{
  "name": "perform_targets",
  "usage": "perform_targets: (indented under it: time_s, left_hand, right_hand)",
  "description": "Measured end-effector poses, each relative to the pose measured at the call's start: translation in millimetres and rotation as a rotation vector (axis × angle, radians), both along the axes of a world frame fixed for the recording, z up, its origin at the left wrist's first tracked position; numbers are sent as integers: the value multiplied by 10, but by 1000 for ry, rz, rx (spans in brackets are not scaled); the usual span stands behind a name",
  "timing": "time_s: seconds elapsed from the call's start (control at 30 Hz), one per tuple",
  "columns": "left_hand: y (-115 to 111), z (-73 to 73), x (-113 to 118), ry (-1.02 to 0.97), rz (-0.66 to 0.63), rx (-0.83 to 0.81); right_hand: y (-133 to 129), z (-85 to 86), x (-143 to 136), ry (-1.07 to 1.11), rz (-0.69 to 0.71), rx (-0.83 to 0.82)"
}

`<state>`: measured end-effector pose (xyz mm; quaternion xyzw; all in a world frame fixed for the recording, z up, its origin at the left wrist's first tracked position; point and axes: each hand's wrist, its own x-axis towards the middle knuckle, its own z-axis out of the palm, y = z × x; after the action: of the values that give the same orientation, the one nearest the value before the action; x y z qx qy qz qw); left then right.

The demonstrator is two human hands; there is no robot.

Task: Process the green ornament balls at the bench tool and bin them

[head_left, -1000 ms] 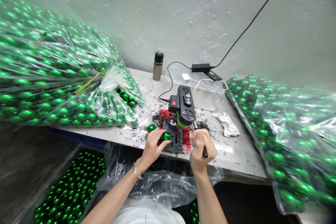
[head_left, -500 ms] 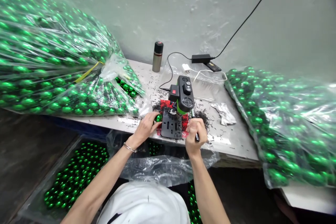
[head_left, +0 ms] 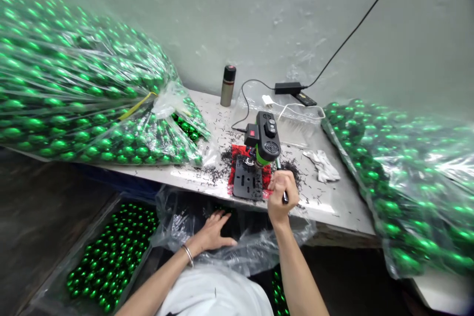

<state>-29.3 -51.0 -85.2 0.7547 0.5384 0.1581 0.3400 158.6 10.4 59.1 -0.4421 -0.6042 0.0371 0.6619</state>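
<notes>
Green shiny balls lie heaped at lower left; the left hand, its grip wide, has dropped below the pale worktop over clear plastic sheeting, apparently releasing one; the right clasps a black lever handle.

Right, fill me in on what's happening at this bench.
A person's right hand grips the lever of a small black-and-green machine on the table. The left hand is open, fingers spread, over clear plastic below the table's front edge; no ball shows in it. A big clear bag of green balls sits at left, another at right.
</notes>
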Motion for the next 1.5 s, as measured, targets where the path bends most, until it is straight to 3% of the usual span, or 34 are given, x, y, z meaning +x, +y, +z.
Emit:
perform_targets:
  time_s: [0.07,0.2,0.3,0.37,0.43,0.57,0.67,0.73,0.87,0.97,1.03,1.1,1.17,1.23,1.33,1.5]
  left_hand:
    - [46,216,-8,-42,-50,-22]
    - [353,865,-148,-300,-72,50]
    - [843,1261,-385,-322,160,329]
    - [1236,1401,-595,-221,310,531]
    - [1594,1448,-810,-71,486,642]
    - [2003,1375,-1131,149,791,724]
    - [2091,1228,-1229,177,1049,732]
    - [2131,1114,-1233,138,1154,734]
    - [2258,965,-1169,26,1098,624]
    - [2276,987,-1160,-67,1018,489]
    - [2171,1046,-1207,-183,928,447]
    - [1976,1103,-1295,-255,862,526]
    - [1751,1118,-1412,-212,918,689]
    - [1574,1067,-1537,-106,1103,790]
    - [1508,886,-1688,-34,1345,708]
    - [1726,623,-1747,-6,1319,609]
  right_hand:
    - [-5,-9,14,0,7,-2]
    - [-3,-10,38,-37,-13,22]
    - [-3,8,46,-35,-10,28]
    - [-4,28,49,-25,-21,30]
    - [-2,50,55,-28,-27,39]
    - [8,84,73,-69,1,63]
    - [11,81,81,-67,-8,68]
    - [8,62,83,-68,-14,69]
    - [-5,14,80,-56,-20,66]
    - [-18,-3,75,-48,-30,52]
    - [-23,-2,73,-49,-26,45]
    - [-23,4,74,-50,-23,38]
    - [-20,11,78,-50,-25,27]
    - [-17,16,83,-49,-30,25]
    - [-19,17,83,-51,-39,25]
    - [-27,-16,52,-9,-61,37]
